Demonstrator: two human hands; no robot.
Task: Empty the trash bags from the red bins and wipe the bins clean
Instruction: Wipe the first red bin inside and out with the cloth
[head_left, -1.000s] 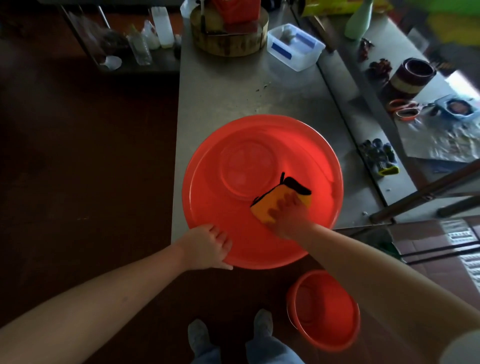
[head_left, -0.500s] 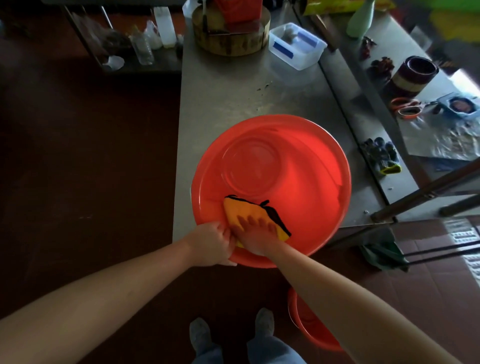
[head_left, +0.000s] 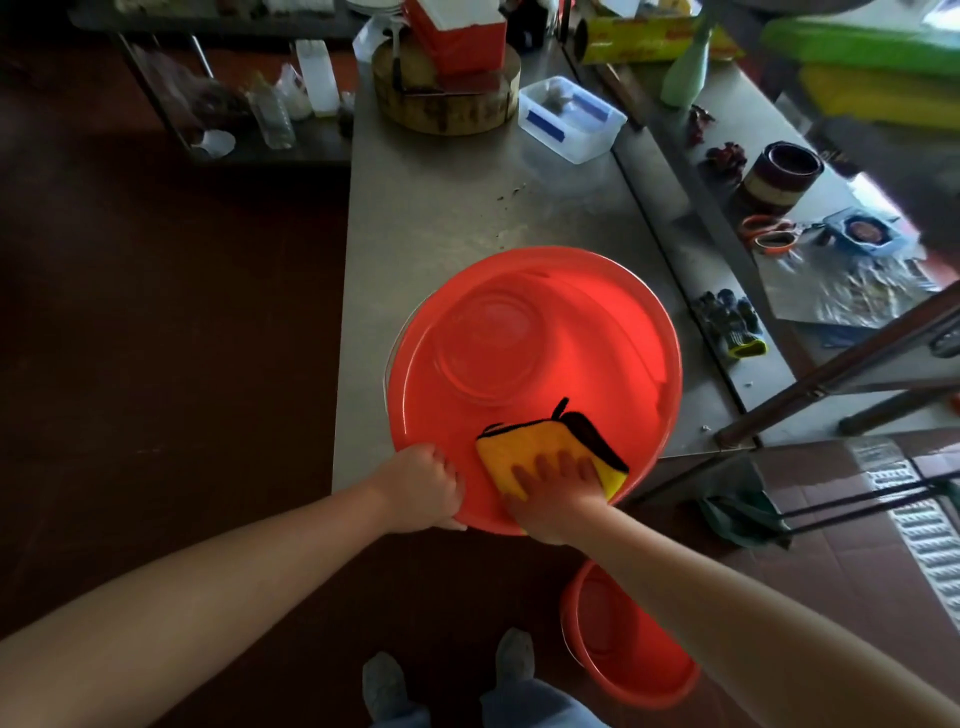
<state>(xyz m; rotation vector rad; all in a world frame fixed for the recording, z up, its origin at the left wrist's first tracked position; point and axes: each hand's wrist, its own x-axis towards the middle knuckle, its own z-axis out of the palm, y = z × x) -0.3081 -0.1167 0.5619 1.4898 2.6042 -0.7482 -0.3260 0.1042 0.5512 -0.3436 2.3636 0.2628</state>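
Bin (head_left: 535, 332): red, no bag inside, at near edge of table (head_left: 441, 208). Left hand (head_left: 421, 488): fingers curled over bin's near rim, steadying it. Right hand (head_left: 558, 499): fingers spread flat, pressing cloth (head_left: 540, 447) on bin's near inner wall. Step, as judged: wiping. Next move calls for sweeping cloth round wall and base. Second bin (head_left: 623, 649): on floor, below first bin.

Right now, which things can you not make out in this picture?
Head view only.
- Red bin: near inner wall covered by yellow cloth and right hand.
- Floor bin: one side behind the right forearm.
- Left hand: fingertips hidden, curled over the rim.
- Clear box contents: blurred.
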